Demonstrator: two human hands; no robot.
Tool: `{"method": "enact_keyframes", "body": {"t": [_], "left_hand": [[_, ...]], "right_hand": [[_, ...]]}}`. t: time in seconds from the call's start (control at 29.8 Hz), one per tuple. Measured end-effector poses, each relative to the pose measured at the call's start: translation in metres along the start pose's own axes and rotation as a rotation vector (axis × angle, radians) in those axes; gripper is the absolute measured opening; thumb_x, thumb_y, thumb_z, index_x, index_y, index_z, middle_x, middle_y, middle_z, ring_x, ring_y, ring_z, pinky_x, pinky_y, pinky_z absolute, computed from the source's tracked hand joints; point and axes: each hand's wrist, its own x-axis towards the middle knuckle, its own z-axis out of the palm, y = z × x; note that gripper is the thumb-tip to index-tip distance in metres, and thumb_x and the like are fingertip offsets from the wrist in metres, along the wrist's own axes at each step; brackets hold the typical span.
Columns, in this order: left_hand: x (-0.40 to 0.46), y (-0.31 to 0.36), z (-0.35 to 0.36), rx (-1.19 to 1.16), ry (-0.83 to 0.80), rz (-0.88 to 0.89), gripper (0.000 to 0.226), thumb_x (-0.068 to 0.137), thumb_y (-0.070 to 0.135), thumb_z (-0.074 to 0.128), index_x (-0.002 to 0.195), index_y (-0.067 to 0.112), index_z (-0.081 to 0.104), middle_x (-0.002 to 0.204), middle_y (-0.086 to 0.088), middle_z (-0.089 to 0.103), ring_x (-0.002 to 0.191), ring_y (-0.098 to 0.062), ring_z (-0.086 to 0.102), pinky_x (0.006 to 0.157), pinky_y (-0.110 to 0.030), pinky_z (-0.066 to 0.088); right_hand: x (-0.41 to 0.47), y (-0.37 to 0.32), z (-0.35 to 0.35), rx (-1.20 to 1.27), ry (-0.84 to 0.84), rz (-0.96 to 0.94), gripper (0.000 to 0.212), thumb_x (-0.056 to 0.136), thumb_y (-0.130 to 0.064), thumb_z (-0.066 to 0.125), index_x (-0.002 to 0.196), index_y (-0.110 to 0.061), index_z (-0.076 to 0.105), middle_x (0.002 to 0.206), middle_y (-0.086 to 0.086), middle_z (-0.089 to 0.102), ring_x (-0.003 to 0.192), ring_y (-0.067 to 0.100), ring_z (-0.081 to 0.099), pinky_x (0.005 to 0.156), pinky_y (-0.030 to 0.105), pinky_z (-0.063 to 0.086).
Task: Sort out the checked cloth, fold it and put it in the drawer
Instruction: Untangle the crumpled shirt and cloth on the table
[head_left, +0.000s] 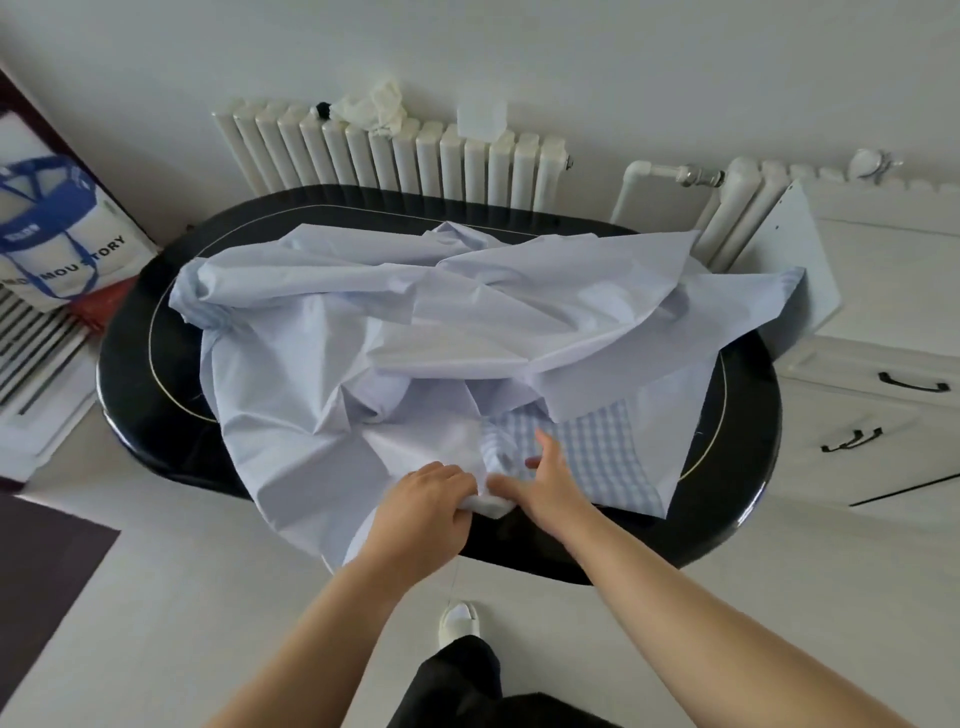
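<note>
Checked cloth is pinched at its bunched edge by the left hand; the right hand, fingers spread, is pressed flat on it upon the black worktop.

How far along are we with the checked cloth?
Early. Done: nothing; the checked cloth lies half buried under plain pale fabric on the black table. In hand: left hand grips a bunched edge, right hand rests on the checks. Left: folding, drawer.

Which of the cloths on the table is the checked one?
The checked cloth is the blue-and-white one at the near right of the table, mostly buried under the plain cloth. The right hand touches it; the left hand grips the plain one.
</note>
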Motion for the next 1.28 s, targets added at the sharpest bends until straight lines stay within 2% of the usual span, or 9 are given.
{"method": "enact_keyframes", "body": {"t": [0.13, 0.24, 0.44, 0.54, 0.67, 0.74, 0.91, 1.07, 1.28], "left_hand": [[-0.021, 0.006, -0.03, -0.21, -0.058, -0.217, 0.01, 0.07, 0.019, 0.043, 0.06, 0.02, 0.043, 0.057, 0.003, 0.046, 0.058, -0.015, 0.042, 0.052, -0.03, 0.035], [-0.038, 0.005, -0.051, -0.342, -0.029, -0.36, 0.02, 0.075, 0.008, 0.051, 0.067, 0.026, 0.053, 0.056, 0.001, 0.055, 0.047, -0.011, 0.043, 0.046, -0.026, 0.038], [-0.073, 0.006, -0.066, -0.33, 0.611, -0.552, 0.017, 0.083, 0.014, 0.063, 0.097, 0.023, 0.058, 0.094, 0.009, 0.057, 0.089, -0.017, 0.055, 0.076, -0.032, 0.044], [-0.102, 0.034, -0.046, -0.374, 0.849, -0.604, 0.018, 0.088, 0.033, 0.059, 0.076, 0.027, 0.047, 0.072, 0.004, 0.051, 0.065, -0.019, 0.049, 0.063, -0.034, 0.042], [-0.115, 0.069, -0.011, -0.73, 0.301, -0.668, 0.059, 0.067, 0.087, 0.041, 0.092, 0.035, 0.055, 0.085, 0.014, 0.068, 0.069, -0.01, 0.068, 0.068, -0.038, 0.053], [-0.108, 0.078, -0.006, -1.192, 0.192, -0.78, 0.06, 0.076, 0.073, 0.052, 0.118, 0.03, 0.046, 0.102, 0.012, 0.066, 0.089, -0.016, 0.07, 0.081, -0.039, 0.055], [-0.093, 0.075, -0.002, -1.189, 0.559, -0.924, 0.011, 0.09, 0.014, 0.055, 0.099, 0.016, 0.06, 0.086, -0.01, 0.063, 0.08, -0.027, 0.063, 0.079, -0.046, 0.056], [-0.075, 0.078, -0.015, -0.994, 0.679, -0.846, 0.02, 0.09, 0.012, 0.042, 0.073, 0.008, 0.05, 0.067, -0.003, 0.044, 0.064, -0.019, 0.04, 0.056, -0.031, 0.036], [-0.043, 0.088, -0.086, -0.966, 0.911, -0.713, 0.032, 0.1, 0.029, 0.032, 0.074, 0.019, 0.047, 0.065, 0.007, 0.038, 0.059, -0.009, 0.037, 0.055, -0.02, 0.038]], "right_hand": [[-0.014, -0.007, -0.005, -0.315, -0.122, -0.488, 0.043, 0.088, -0.06, 0.044, 0.124, -0.038, 0.054, 0.153, -0.005, 0.025, 0.144, 0.013, 0.014, 0.111, 0.031, 0.018], [-0.035, -0.021, -0.001, -0.48, -0.294, -0.521, 0.044, 0.07, -0.067, 0.048, 0.088, -0.029, 0.06, 0.132, -0.009, 0.053, 0.123, 0.005, 0.04, 0.106, 0.029, 0.033], [-0.059, -0.017, 0.01, -0.615, -0.143, -0.56, 0.028, 0.089, -0.051, 0.051, 0.082, -0.024, 0.054, 0.071, -0.009, 0.059, 0.07, 0.012, 0.056, 0.069, 0.032, 0.046], [-0.065, -0.012, 0.011, -0.342, -0.048, -0.56, 0.022, 0.091, -0.038, 0.053, 0.076, -0.028, 0.04, 0.059, -0.008, 0.043, 0.057, 0.013, 0.043, 0.061, 0.035, 0.038], [-0.087, -0.005, 0.02, -0.519, -0.199, -0.654, 0.02, 0.093, -0.029, 0.049, 0.112, -0.033, 0.055, 0.105, -0.005, 0.067, 0.096, 0.018, 0.061, 0.086, 0.036, 0.048], [-0.099, 0.003, 0.03, -0.644, -0.301, -0.681, 0.038, 0.095, -0.026, 0.041, 0.129, -0.043, 0.047, 0.124, -0.009, 0.063, 0.108, 0.015, 0.059, 0.09, 0.033, 0.047], [-0.114, 0.02, 0.031, -0.618, -0.215, -0.625, 0.038, 0.089, -0.03, 0.053, 0.124, -0.03, 0.039, 0.119, -0.005, 0.059, 0.103, 0.023, 0.06, 0.086, 0.04, 0.049], [-0.089, 0.032, -0.006, -0.76, -0.134, -0.542, 0.08, 0.075, -0.052, 0.067, 0.142, -0.033, 0.028, 0.148, -0.01, 0.028, 0.134, 0.017, 0.032, 0.106, 0.037, 0.035], [-0.057, 0.055, -0.029, -0.748, -0.007, -0.406, 0.024, 0.095, -0.028, 0.043, 0.108, -0.028, 0.063, 0.12, -0.004, 0.063, 0.12, 0.025, 0.051, 0.101, 0.035, 0.036]]}}
